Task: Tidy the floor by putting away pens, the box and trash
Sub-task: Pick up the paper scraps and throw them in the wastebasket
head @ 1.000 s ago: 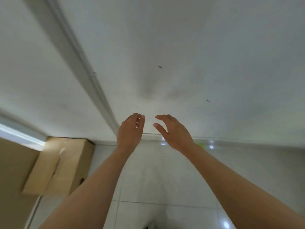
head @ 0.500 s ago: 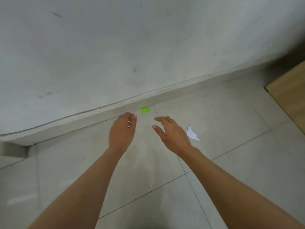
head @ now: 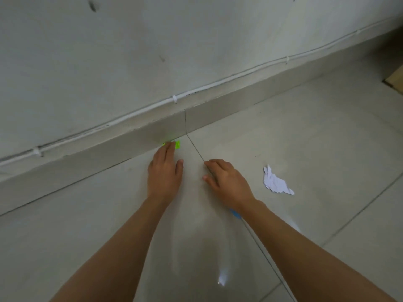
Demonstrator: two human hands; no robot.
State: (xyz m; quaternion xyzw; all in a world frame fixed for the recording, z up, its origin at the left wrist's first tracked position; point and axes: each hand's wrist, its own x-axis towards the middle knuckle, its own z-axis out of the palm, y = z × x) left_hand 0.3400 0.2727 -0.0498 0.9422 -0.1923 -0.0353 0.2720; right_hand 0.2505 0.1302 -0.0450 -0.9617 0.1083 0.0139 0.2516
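A small bright green scrap (head: pixel 177 144) lies on the tiled floor against the skirting board. My left hand (head: pixel 165 173) reaches over it, fingertips covering most of the scrap; whether the fingers grip it is hidden. My right hand (head: pixel 226 182) hovers just right of the left, fingers apart and empty. A crumpled white paper (head: pixel 275 182) lies on the floor to the right of my right hand. A blue object (head: pixel 235 213) peeks out from under my right wrist, mostly hidden.
A white wall with a clipped white cable (head: pixel 174 99) runs along the skirting board (head: pixel 109 147). A brown cardboard or wooden corner (head: pixel 395 82) shows at the right edge. Pale floor tiles (head: pixel 316 138) spread around the scraps.
The view has dropped from the wall to the floor and moved closer. My left hand has moved forward onto the green scrap. The white paper now lies farther from my right hand.
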